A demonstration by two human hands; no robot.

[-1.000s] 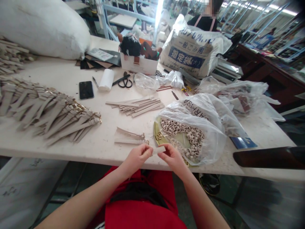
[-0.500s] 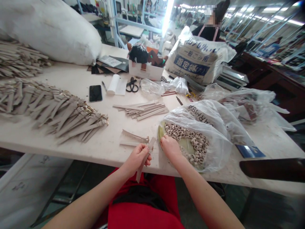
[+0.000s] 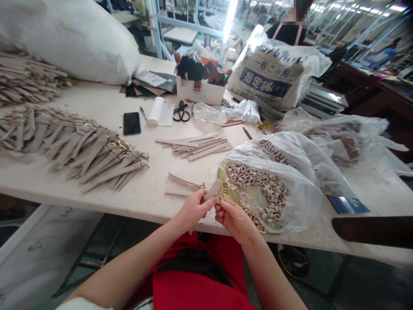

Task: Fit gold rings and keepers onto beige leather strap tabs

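Note:
My left hand [image 3: 194, 209] is closed around a flat beige strap [image 3: 214, 187], whose end sticks up past the fingers. Fingertips meet at the strap as my right hand [image 3: 235, 218] pinches a small gold-toned buckle [image 3: 218, 199], mostly covered by the fingers. Just behind my hands lies a strap with a fitting at its end [image 3: 185, 181]. To the right, a round greenish tray [image 3: 257, 196] inside a clear plastic bag holds many small beige loops [image 3: 274, 193] and gold buckles [image 3: 226, 186] along its left and front edge.
Loose straps [image 3: 196, 145] lie mid-table, and a big pile of buckled straps [image 3: 93, 150] is at left. Behind are a phone [image 3: 132, 123], scissors [image 3: 181, 113], a white box [image 3: 201, 92] and a printed sack [image 3: 274, 77]. A dark bar [image 3: 371, 231] juts in at right.
My right hand has left the tray's left edge and come to my left hand, bringing a small piece to the strap. Gold buckles in the tray are now uncovered.

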